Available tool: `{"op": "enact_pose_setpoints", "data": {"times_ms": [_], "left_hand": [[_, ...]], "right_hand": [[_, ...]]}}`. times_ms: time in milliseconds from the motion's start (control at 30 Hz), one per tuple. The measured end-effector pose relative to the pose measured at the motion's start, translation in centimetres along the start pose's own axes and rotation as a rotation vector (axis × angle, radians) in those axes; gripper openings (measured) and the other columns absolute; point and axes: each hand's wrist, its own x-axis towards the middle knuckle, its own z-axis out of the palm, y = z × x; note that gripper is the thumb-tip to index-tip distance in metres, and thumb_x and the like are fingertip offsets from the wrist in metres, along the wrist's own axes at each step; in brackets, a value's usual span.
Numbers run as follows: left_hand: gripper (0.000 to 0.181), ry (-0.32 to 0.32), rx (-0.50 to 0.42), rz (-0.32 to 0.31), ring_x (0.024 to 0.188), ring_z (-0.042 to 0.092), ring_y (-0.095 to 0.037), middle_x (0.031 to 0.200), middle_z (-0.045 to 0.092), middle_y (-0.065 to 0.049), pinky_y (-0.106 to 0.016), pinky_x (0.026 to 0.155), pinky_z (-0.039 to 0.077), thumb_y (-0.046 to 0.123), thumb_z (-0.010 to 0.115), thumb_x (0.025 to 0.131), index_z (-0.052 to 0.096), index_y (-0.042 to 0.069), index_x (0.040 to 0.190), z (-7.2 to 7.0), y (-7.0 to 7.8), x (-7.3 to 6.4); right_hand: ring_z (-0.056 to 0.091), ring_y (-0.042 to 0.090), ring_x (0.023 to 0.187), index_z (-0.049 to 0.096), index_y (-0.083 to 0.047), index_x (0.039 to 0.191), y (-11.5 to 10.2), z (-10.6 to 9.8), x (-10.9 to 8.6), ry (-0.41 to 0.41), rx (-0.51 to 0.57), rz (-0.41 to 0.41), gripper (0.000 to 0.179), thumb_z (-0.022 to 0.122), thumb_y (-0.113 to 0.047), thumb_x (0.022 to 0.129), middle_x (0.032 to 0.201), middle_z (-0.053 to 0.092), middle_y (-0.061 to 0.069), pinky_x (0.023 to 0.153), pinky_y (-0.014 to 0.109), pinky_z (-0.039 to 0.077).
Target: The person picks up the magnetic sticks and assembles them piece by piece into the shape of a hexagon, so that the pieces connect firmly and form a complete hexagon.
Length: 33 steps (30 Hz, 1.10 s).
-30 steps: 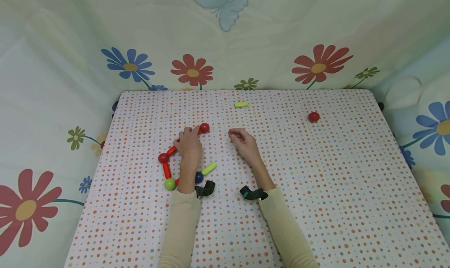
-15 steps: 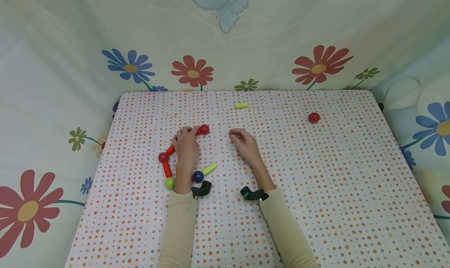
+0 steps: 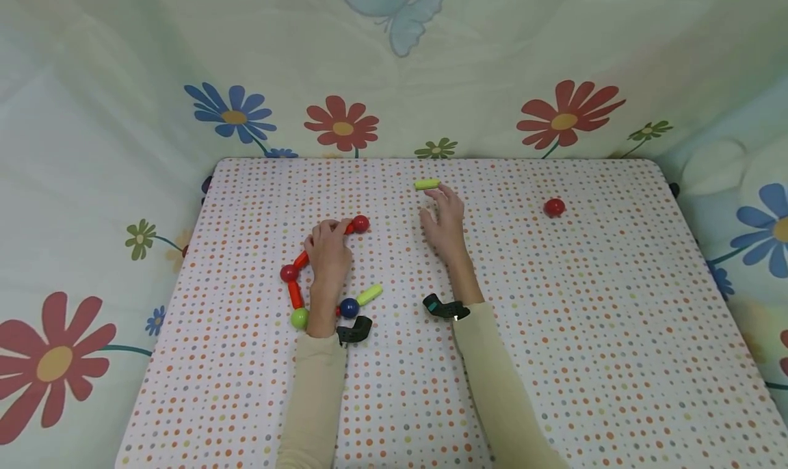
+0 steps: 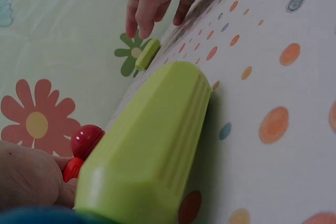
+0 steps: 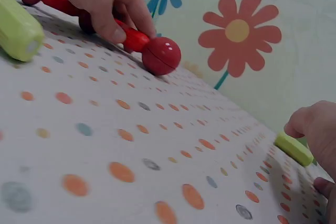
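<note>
A chain of rods and balls lies on the dotted table at the left in the head view. My left hand point(image 3: 329, 250) pinches its red rod point(image 5: 135, 39), close beside the red end ball point(image 3: 360, 223). From there the chain bends through another red ball point(image 3: 289, 273), a green ball point(image 3: 299, 318) and a blue ball point(image 3: 349, 308) to a lime rod point(image 3: 370, 294). The left forearm hides part of it. Farther back, a loose lime rod point(image 3: 427, 184) lies right at the fingertips of my right hand point(image 3: 448, 223), whose thumb and fingers are apart with nothing held.
A single red ball point(image 3: 554, 207) lies at the back right of the table. A flowered curtain point(image 3: 394, 86) rises behind the table's far edge and along both sides. Each wrist wears a black camera mount point(image 3: 355, 330).
My right hand has moved forward to the loose lime rod, its fingers spreading. The left hand keeps hold of the red rod, nearly still. The view has shifted slightly.
</note>
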Motion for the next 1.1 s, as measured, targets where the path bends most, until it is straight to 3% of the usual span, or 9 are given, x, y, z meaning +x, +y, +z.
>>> {"op": "enact_pose_setpoints", "data": {"times_ms": [67,200,367,467,567,667,767,900,1100], "left_hand": [[0.046,0.001,0.006,0.002,0.131,0.038,-0.031,0.136,0.049,-0.011,-0.057,0.114,0.021,0.004,0.053,0.094,0.054,0.022,0.137,0.1,0.0,0.0],[0.048,0.002,0.022,0.007,0.131,0.038,-0.032,0.137,0.049,-0.012,-0.058,0.113,0.022,0.004,0.054,0.093,0.054,0.022,0.137,0.2,0.0,0.0],[0.041,0.001,0.043,0.018,0.131,0.039,-0.032,0.137,0.049,-0.012,-0.057,0.113,0.023,0.015,0.055,0.098,0.053,0.021,0.138,0.3,0.0,0.0],[0.039,0.007,0.038,0.02,0.13,0.039,-0.031,0.136,0.049,-0.011,-0.057,0.112,0.023,0.021,0.055,0.098,0.053,0.021,0.137,0.3,0.0,0.0],[0.038,0.019,0.032,0.017,0.128,0.04,-0.031,0.135,0.05,-0.011,-0.056,0.112,0.023,0.021,0.055,0.098,0.054,0.021,0.136,0.2,0.0,0.0],[0.037,0.032,0.026,0.018,0.128,0.04,-0.03,0.134,0.051,-0.01,-0.056,0.112,0.022,0.019,0.056,0.098,0.055,0.02,0.135,0.4,-0.1,0.0],[0.036,0.036,0.007,0.033,0.13,0.042,-0.029,0.136,0.054,-0.008,-0.058,0.113,0.019,0.018,0.055,0.098,0.055,0.017,0.134,0.6,0.0,0.0],[0.036,0.051,-0.007,0.054,0.132,0.044,-0.029,0.136,0.057,-0.008,-0.06,0.115,0.016,0.017,0.054,0.099,0.054,0.015,0.135,0.7,0.1,0.2],[0.037,0.051,-0.001,0.064,0.13,0.045,-0.03,0.136,0.057,-0.009,-0.059,0.114,0.018,0.017,0.054,0.098,0.053,0.014,0.135,0.7,-0.3,0.4]], "right_hand": [[0.013,0.038,0.148,0.05,-0.006,0.137,0.4,-0.1,0.8,0.0,-0.051,-0.049,0.045,0.055,-0.012,0.093,0.158,0.024,0.015,0.115,0.061,0.02],[0.01,0.037,0.149,0.044,-0.008,0.144,1.0,0.1,2.4,-0.006,-0.11,-0.063,0.053,0.052,-0.011,0.091,0.16,0.02,0.015,0.118,0.059,0.015],[0.029,0.036,0.143,0.051,-0.007,0.138,1.2,0.4,3.8,-0.012,-0.213,-0.024,0.045,0.051,-0.01,0.093,0.152,0.038,0.016,0.118,0.052,0.022],[0.045,0.035,0.126,0.058,-0.006,0.131,1.2,0.6,4.0,-0.005,-0.242,0.004,0.038,0.053,-0.009,0.094,0.138,0.053,0.017,0.108,0.048,0.033],[0.051,0.033,0.112,0.062,-0.007,0.126,1.2,0.8,3.5,0.005,-0.239,-0.003,0.033,0.056,-0.012,0.094,0.126,0.061,0.016,0.098,0.046,0.039],[0.056,0.029,0.112,0.063,-0.008,0.126,1.0,1.1,2.1,0.008,-0.166,-0.025,0.032,0.059,-0.016,0.095,0.124,0.063,0.014,0.1,0.04,0.042],[0.063,0.025,0.106,0.062,-0.01,0.127,0.4,1.3,-0.2,-0.024,0.057,0.027,0.033,0.061,-0.017,0.095,0.124,0.062,0.012,0.093,0.031,0.051],[0.064,0.022,0.104,0.062,-0.01,0.127,-0.5,1.8,-2.5,-0.102,0.283,0.08,0.035,0.064,-0.019,0.093,0.127,0.058,0.012,0.081,0.017,0.053],[0.063,0.025,0.106,0.063,-0.01,0.126,-0.9,2.5,-2.9,-0.163,0.287,0.035,0.036,0.066,-0.024,0.093,0.126,0.06,0.013,0.075,0.012,0.051]]}}
